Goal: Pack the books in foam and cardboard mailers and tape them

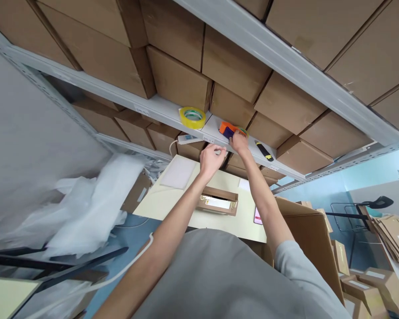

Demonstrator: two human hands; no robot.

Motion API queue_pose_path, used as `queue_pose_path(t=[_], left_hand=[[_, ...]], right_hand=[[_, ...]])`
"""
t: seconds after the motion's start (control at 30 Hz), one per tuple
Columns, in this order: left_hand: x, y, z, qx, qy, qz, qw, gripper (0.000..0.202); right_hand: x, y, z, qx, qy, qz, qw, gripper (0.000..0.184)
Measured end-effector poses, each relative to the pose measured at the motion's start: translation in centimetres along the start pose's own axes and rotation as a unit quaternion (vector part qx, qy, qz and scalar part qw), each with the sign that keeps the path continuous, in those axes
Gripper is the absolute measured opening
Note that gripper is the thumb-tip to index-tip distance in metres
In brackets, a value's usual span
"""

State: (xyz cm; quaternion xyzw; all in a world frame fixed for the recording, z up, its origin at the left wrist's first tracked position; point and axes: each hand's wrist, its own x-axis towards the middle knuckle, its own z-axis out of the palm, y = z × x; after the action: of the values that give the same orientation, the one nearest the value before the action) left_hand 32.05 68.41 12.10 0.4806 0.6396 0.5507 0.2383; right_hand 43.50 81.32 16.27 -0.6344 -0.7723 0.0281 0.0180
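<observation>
My right hand [239,142] reaches up to the grey shelf ledge [162,110] and closes on an orange and purple tape dispenser [226,129] lying there. My left hand [211,159] is just below the ledge, fingers curled in a pinch near the dispenser's front; what it pinches is too small to make out. A yellow roll of tape [192,117] lies flat on the ledge to the left. A black and yellow marker [264,151] lies on the ledge to the right.
Cardboard boxes [179,82] fill the shelves. A white power strip [190,139] hangs at the ledge. Below, a pale table [159,201] carries a small open box [218,200] and a white pad [178,173]. White plastic wrap [86,208] is heaped left; a large carton [306,235] stands right.
</observation>
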Motion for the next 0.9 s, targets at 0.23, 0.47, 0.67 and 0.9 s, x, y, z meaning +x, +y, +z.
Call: queue_pose_path(t=[0.23, 0.47, 0.67, 0.9], left_hand=[[-7.2, -5.2, -3.8, -0.086, -0.028, 0.002, 0.996, 0.014], [-16.5, -7.8, -6.6, -0.125, -0.081, -0.046, 0.988, 0.021], [-19.2, -7.7, -5.7, -0.121, -0.119, -0.047, 0.984, 0.022], [-19.2, -7.6, -6.1, -0.077, -0.160, -0.001, 0.984, 0.016]], right_hand=[[-8.2, 1.8, 4.8, 0.365, 0.046, -0.078, 0.927, 0.058], [-24.0, 1.1, 11.5, 0.655, -0.071, -0.014, 0.752, 0.068], [-27.7, 1.1, 13.2, 0.667, -0.057, 0.043, 0.741, 0.074], [-29.4, 0.8, 14.3, 0.680, -0.094, 0.075, 0.723, 0.079]])
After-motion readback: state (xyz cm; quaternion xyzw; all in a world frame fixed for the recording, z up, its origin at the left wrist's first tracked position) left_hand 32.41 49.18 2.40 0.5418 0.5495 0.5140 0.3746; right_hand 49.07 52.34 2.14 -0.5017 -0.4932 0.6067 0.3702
